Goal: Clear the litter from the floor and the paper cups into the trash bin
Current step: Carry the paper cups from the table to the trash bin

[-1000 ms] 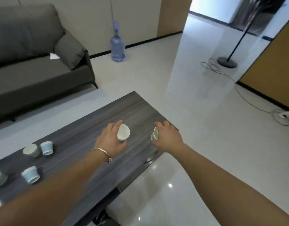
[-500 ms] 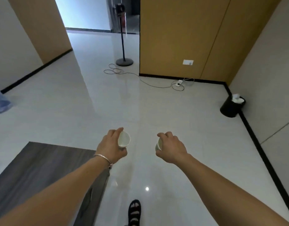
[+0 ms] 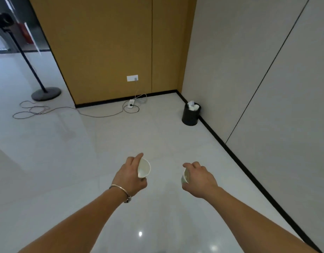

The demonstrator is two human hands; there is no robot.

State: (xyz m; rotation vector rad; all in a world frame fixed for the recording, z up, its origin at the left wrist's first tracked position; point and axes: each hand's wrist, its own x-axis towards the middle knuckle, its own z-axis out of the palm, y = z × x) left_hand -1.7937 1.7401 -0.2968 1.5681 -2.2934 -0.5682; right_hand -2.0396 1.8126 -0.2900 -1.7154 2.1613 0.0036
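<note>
1. Head view: the left hand [image 3: 130, 175] is clamped round a paper cup [image 3: 144, 168], with the cup's open mouth turned right.
2. The right hand [image 3: 199, 177] grips a second cup [image 3: 185, 177], its mouth turned left and most of it hidden behind the fingers.
3. Both cups hang in the air above the pale floor [image 3: 84, 152], near. The black trash bin [image 3: 190, 118] stands far and to the right, against the wall, with white litter poking above its rim.
4. To my eye the cups are light, thin-walled and easy to crush. A gentle hold round the wall, below the stiffer rim, suits them.
5. Count: two cups, two hands, one bin. The pieces in the bin are too small to count.
</note>
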